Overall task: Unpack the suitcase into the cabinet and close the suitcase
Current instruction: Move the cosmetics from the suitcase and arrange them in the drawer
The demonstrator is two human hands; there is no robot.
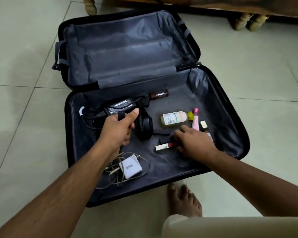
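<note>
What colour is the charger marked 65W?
White charger, clearest in the head view.

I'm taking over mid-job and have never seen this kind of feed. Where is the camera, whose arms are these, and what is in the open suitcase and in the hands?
There is one picture, from a wide-angle camera on a person's head, looking down; there is no robot. The open black suitcase with grey lining lies on a tiled floor. Its far half looks empty.

The left hand grips a strap on the black laptop power brick, beside black headphones. The right hand rests on a red lip-gloss tube with a white cap; whether it grips it I cannot tell.

Also inside: a white wall charger with beige cable, a clear bottle of yellowish liquid, a pink tube, and a small brown bottle.
</note>
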